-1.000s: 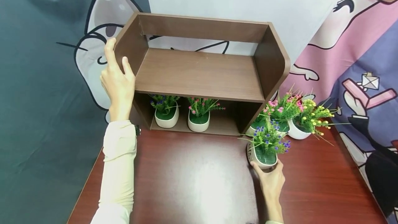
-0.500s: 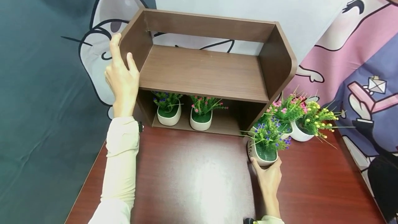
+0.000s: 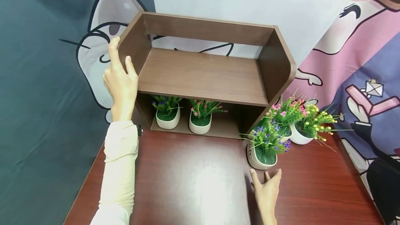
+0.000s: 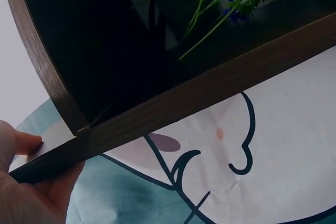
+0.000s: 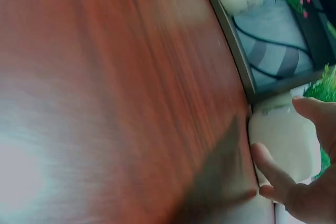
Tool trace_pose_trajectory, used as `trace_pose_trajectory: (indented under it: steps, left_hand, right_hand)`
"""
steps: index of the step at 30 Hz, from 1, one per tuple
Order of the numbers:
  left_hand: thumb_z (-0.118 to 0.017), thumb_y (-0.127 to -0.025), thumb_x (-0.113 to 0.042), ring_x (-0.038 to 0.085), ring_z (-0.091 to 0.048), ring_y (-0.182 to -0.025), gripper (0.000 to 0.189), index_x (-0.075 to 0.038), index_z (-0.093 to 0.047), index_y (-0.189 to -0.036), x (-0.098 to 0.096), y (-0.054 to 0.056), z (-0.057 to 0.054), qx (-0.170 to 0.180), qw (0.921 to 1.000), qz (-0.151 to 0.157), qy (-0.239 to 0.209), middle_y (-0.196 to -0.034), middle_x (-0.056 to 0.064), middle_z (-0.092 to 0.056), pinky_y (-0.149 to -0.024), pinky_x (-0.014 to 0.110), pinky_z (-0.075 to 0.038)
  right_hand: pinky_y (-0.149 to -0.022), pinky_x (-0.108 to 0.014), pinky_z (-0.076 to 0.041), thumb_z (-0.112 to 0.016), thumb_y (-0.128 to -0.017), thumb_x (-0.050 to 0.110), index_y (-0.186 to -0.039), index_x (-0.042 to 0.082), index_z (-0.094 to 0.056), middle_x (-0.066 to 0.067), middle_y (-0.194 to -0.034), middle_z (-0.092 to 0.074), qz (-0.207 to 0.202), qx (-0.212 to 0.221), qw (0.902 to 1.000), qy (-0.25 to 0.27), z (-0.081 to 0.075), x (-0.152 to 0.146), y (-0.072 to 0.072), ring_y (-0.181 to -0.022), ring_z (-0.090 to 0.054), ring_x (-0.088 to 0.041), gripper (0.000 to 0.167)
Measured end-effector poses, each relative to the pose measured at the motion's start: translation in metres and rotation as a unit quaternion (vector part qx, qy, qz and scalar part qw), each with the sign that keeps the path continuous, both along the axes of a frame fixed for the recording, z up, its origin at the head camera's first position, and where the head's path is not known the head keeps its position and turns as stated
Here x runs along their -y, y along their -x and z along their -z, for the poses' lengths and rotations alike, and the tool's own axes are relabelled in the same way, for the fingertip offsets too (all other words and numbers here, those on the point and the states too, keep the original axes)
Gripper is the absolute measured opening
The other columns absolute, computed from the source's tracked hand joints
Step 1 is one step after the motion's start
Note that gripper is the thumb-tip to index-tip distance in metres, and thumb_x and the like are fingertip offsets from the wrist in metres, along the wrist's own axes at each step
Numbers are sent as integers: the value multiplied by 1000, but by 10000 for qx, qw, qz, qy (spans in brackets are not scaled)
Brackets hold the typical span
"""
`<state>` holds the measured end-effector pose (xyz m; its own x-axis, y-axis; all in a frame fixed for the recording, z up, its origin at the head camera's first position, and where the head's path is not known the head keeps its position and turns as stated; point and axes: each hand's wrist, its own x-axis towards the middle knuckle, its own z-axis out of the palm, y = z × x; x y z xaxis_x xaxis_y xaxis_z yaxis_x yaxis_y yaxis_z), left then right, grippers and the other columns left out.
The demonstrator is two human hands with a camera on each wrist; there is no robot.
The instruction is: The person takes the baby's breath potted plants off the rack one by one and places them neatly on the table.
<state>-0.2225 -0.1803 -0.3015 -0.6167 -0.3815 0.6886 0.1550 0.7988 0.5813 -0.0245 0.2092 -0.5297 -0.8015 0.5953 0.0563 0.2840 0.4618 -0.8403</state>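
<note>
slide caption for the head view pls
Left hand gripping the side of a brown shelf unit, right hand close to a blue-flowered potted plant on the table.

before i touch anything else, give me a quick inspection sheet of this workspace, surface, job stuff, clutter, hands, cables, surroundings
Surface: glossy reddish-brown table.
Job's things: inner blue-flowered pot and inner pink-flowered pot in the lower compartment of the brown shelf; outer blue-flowered pot near its right front corner.
Clutter: outer pink-flowered pot and yellow-flowered pot bunched right of the shelf.
Hands: left hand grips the shelf's left side; right hand, fingers spread, is just short of the outer blue-flowered pot.
Cables: nothing seen.
Surroundings: cartoon-printed fabric.
</note>
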Motion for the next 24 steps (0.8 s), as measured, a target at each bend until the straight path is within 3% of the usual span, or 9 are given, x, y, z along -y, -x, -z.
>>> trace_pose_trajectory:
  steps: [4,7,10,14,19,22,24]
  left_hand:
    - [-40,-98,-29,36,-43,-54,42,-32,-36,-139,0,-3,1,79,10000,-22,-54,-80,21,-60,-53,39,-27]
    - [-39,-98,-29,35,-43,-54,41,-32,-36,-139,-1,-3,0,58,10000,-23,-45,-88,19,-62,-53,38,-27]
    - [-38,-98,-30,34,-43,-54,42,-32,-36,-139,-2,-1,-3,29,10000,8,-65,-92,17,-63,-53,38,-26]
    - [-37,-98,-31,34,-44,-55,42,-32,-35,-140,-2,3,-6,39,10000,49,-72,-97,15,-63,-53,37,-27]
    - [-37,-98,-30,35,-46,-56,42,-31,-34,-140,0,2,-6,121,9999,9,-9,-101,15,-64,-54,38,-28]
    - [-37,-98,-31,35,-45,-55,42,-32,-34,-141,1,0,-3,157,9999,6,15,-93,17,-63,-53,38,-28]
    - [-36,-98,-32,35,-45,-55,42,-32,-34,-140,1,0,-2,197,9998,9,25,-89,18,-63,-53,38,-28]
  right_hand:
    - [-93,-46,-36,-74,-80,24,-142,-9,-15,-33,-136,-33,-334,193,9991,-154,-1,14,-18,-98,-59,-40,92]
    - [-83,-39,-44,-75,-78,16,-138,-9,-27,-28,-126,-46,-631,182,9968,-461,3,24,-25,-88,-64,-33,81]
    - [-71,-33,-49,-75,-76,10,-135,-6,-35,-24,-120,-53,-1024,11,9933,-537,7,35,-24,-86,-64,-28,73]
    - [-73,-36,-50,-75,-77,10,-135,-6,-37,-23,-123,-54,-1760,-221,9840,-172,5,51,-9,-90,-63,-28,71]
    - [-77,-38,-50,-75,-79,13,-134,-6,-37,-24,-123,-53,-2568,-424,9639,559,-2,70,18,-98,-60,-32,70]
    - [-78,-38,-50,-75,-79,18,-134,-4,-38,-24,-119,-55,-2705,-528,9591,649,-8,84,38,-99,-60,-33,70]
    - [-78,-39,-50,-76,-78,22,-133,-4,-39,-23,-116,-56,-2669,-630,9606,446,-14,94,54,-98,-60,-34,72]
